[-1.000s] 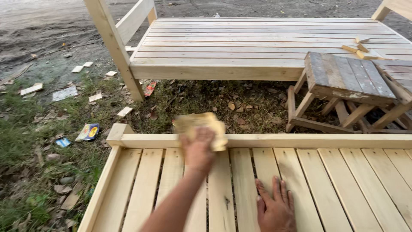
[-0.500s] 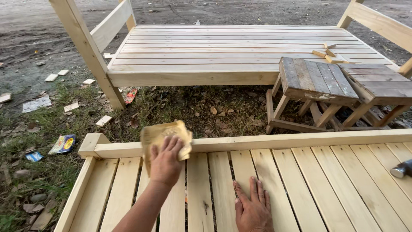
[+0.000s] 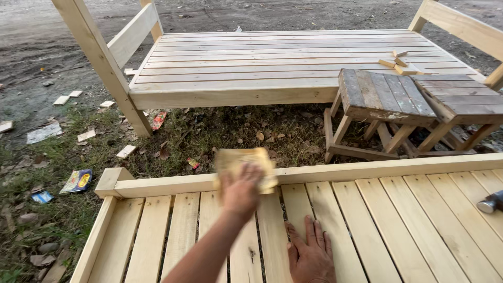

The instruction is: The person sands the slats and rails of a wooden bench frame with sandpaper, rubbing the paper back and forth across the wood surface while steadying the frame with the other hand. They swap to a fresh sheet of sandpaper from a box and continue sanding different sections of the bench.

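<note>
Off to the left, scraps of paper litter (image 3: pixel 76 181) and wood offcuts (image 3: pixel 127 151) lie in the grass. Nearer, the pale slatted frame (image 3: pixel 157 230) fills the foreground, its top rail (image 3: pixel 173 184) running across. The left hand (image 3: pixel 240 191) presses a sheet of sandpaper (image 3: pixel 244 163) against that rail, fingers spread on top of it; the sheet is blurred, so how firmly the grip closes on it I cannot tell. The paper looks light, thin and floppy, gritty underneath I would judge, best held flat under the palm with fingertips pinning its edges. Just right of it, the right hand (image 3: pixel 311 257) lies open and flat on a slat, holding nothing. Beyond stands a slatted wooden bed frame (image 3: pixel 283 60), then two weathered stools (image 3: pixel 385 102), and at the far right edge a hammer head (image 3: pixel 491 202).
</note>
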`<state>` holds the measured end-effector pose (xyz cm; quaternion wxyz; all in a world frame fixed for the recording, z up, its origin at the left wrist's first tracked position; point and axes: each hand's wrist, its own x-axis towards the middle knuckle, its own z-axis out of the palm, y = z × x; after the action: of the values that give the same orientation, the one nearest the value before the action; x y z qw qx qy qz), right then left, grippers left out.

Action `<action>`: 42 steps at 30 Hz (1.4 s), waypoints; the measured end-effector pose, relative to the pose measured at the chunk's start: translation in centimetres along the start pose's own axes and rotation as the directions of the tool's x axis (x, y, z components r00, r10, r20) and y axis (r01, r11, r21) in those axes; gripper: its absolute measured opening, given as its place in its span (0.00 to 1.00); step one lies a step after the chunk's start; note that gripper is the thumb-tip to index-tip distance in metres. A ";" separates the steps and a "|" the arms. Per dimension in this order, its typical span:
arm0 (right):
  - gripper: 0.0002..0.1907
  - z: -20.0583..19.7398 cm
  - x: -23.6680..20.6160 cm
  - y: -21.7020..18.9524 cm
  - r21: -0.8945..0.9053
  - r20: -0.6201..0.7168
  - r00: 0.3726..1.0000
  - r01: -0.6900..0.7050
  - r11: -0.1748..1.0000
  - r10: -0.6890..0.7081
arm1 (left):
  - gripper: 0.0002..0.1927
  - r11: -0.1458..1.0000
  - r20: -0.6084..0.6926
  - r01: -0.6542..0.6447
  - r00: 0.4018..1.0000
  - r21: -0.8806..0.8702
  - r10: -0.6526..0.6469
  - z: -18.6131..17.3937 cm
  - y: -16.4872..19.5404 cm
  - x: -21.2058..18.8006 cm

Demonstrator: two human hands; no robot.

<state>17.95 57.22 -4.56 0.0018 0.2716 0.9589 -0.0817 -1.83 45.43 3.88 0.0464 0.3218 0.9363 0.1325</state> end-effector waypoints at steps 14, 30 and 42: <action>0.33 1.5 0.2 0.4 -0.079 -0.095 0.995 0.014 0.997 -0.021 | 0.31 0.995 -0.025 -0.096 0.995 0.005 0.096 4.3 8.3 5.3; 0.29 -2.0 -0.1 -1.2 -0.245 0.184 0.980 -0.030 0.969 0.077 | 0.35 0.983 0.121 -0.184 0.976 -0.002 0.183 2.6 11.1 3.1; 0.33 -0.9 -0.8 -0.9 -0.123 -0.058 0.997 0.035 0.992 -0.042 | 0.34 0.967 -0.034 -0.045 0.998 0.250 0.055 -1.6 -8.2 -5.3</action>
<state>18.21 56.14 -3.47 -0.0124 0.2547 0.9668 -0.0149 -2.76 35.64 3.18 -0.0168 0.3458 0.9379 0.0217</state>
